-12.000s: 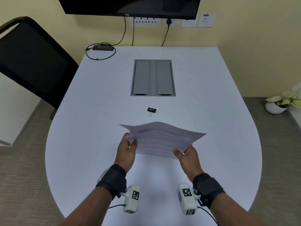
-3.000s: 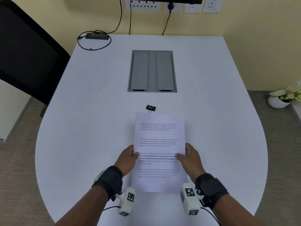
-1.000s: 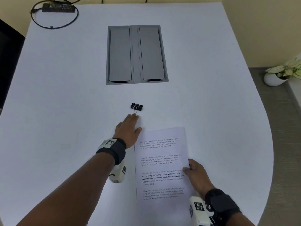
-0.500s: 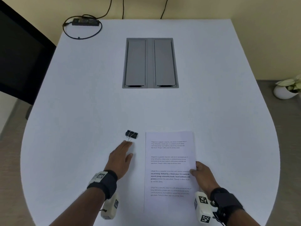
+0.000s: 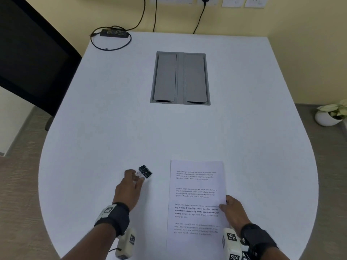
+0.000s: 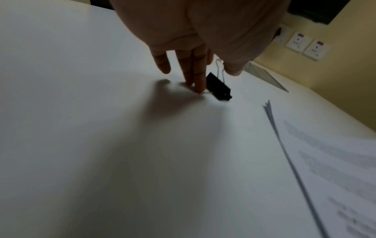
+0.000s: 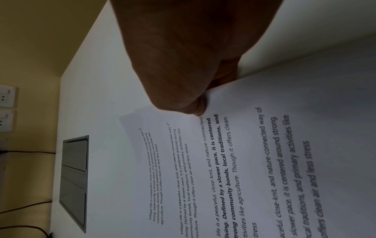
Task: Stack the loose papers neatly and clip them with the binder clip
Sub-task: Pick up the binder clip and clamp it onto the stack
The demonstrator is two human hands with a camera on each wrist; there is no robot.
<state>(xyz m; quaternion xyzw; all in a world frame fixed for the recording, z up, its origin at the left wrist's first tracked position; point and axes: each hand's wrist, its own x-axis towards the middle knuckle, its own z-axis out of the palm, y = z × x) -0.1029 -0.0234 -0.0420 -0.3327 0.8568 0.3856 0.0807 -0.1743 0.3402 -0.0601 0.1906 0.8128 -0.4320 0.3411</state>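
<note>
A squared stack of printed papers (image 5: 197,203) lies on the white table (image 5: 112,128), near its front edge. My right hand (image 5: 224,203) pinches the stack's right edge, thumb on top (image 7: 200,106), and that edge is lifted a little off the table. A small black binder clip (image 5: 145,172) lies left of the stack's top corner, turned diagonally. My left hand (image 5: 138,177) reaches it with straight fingers (image 6: 198,80) that touch the lower wire handle on the table. The thumb sits beside the raised wire handle (image 6: 220,67). The papers' left edge (image 6: 284,145) shows in the left wrist view.
A grey double-lid cable hatch (image 5: 180,77) is set into the middle of the table. A black adapter with a looped cable (image 5: 114,33) lies at the far left corner. A black chair (image 5: 28,62) stands to the left, and a potted plant (image 5: 330,115) on the floor at right.
My left hand has left the papers and reached the clip, which has turned diagonal under my fingers. The right hand has kept its pinch on the papers' right edge.
</note>
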